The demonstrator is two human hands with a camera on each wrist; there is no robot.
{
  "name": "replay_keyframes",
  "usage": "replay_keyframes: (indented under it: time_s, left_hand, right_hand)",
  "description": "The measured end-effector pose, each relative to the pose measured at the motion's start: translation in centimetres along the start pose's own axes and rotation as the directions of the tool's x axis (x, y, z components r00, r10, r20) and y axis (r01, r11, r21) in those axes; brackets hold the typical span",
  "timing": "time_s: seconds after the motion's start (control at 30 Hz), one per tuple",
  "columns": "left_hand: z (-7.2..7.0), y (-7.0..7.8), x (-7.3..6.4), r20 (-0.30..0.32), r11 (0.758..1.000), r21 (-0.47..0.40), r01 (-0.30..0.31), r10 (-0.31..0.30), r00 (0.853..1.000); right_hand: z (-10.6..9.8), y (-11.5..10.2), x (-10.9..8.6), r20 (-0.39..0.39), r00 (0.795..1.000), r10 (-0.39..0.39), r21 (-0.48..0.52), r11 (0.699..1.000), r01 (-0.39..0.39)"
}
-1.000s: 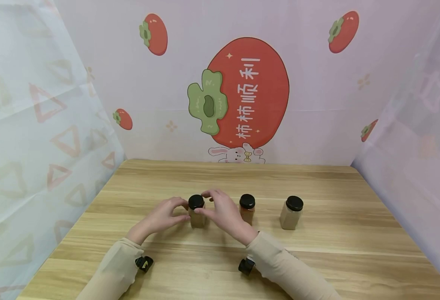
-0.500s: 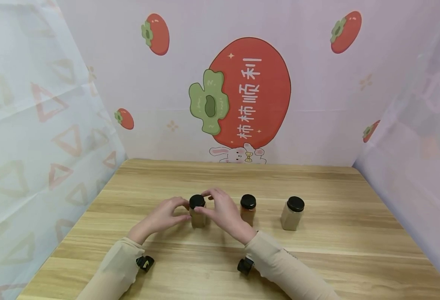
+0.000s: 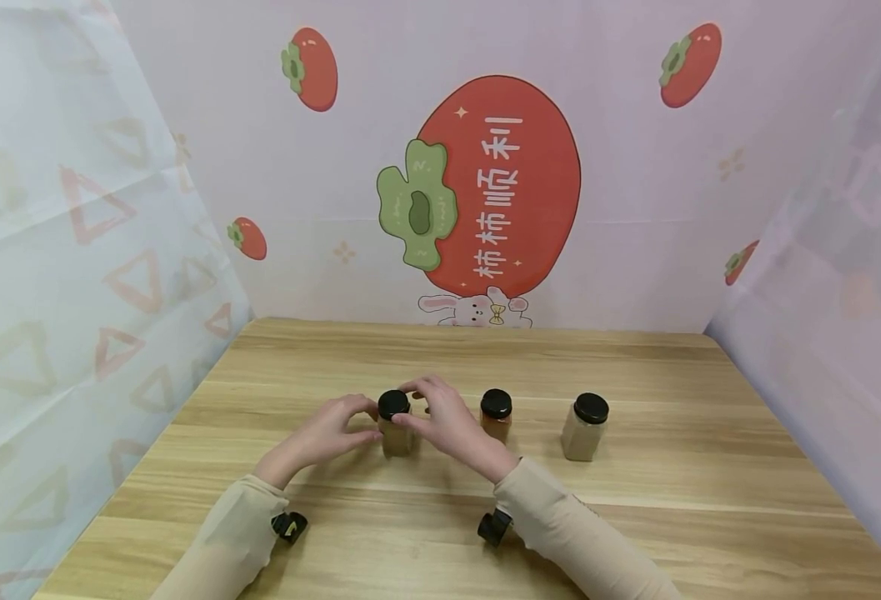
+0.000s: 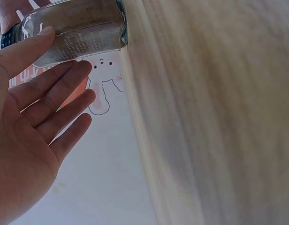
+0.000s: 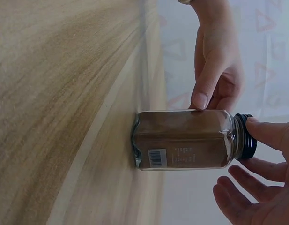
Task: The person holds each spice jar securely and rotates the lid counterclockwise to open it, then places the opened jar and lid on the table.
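A clear glass spice jar (image 3: pixel 397 440) filled with brown powder stands upright on the table, left of the middle in the head view. Its black lid (image 5: pixel 247 137) is on. My left hand (image 3: pixel 327 432) holds the jar's body from the left, thumb on the near side and fingertips on the far side. From the right, my right hand (image 3: pixel 451 423) pinches the lid between thumb and index finger; its other fingers are off the jar, as the right wrist view shows. The left wrist view shows printed text on the jar's glass (image 4: pixel 83 35).
Right of my hands stands a second jar (image 3: pixel 496 423) with reddish-brown contents, partly behind the right hand. A third jar (image 3: pixel 584 435) with paler powder is further right. The wooden table (image 3: pixel 635 533) meets a patterned backdrop (image 3: pixel 620 275) at the back and sides.
The right wrist has shifted slightly to the right while its thumb and index finger stay at the lid. The left hand and the jar keep their place.
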State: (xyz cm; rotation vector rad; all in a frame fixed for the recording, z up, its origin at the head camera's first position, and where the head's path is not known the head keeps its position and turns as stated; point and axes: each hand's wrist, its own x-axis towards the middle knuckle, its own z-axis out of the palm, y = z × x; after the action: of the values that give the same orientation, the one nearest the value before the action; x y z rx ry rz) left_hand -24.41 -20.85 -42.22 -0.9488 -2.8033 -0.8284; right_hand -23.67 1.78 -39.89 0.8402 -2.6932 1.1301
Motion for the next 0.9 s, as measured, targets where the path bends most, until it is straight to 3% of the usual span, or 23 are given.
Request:
replay_keyframes:
  time_s: [0.47, 0.9]
  left_hand:
    - [-0.1, 0.0, 0.3, 0.014, 1.0, -0.018, -0.022, 0.023, 1.0]
    - [0.0, -0.3, 0.3, 0.012, 1.0, -0.007, -0.02, 0.02, 1.0]
  right_hand:
    - [-1.1, 0.9, 0.6, 0.172, 0.977, -0.127, -0.03, 0.99, 0.134]
    - [-1.2, 1.4, 0.7, 0.21, 0.965, -0.155, -0.023, 0.986, 0.164]
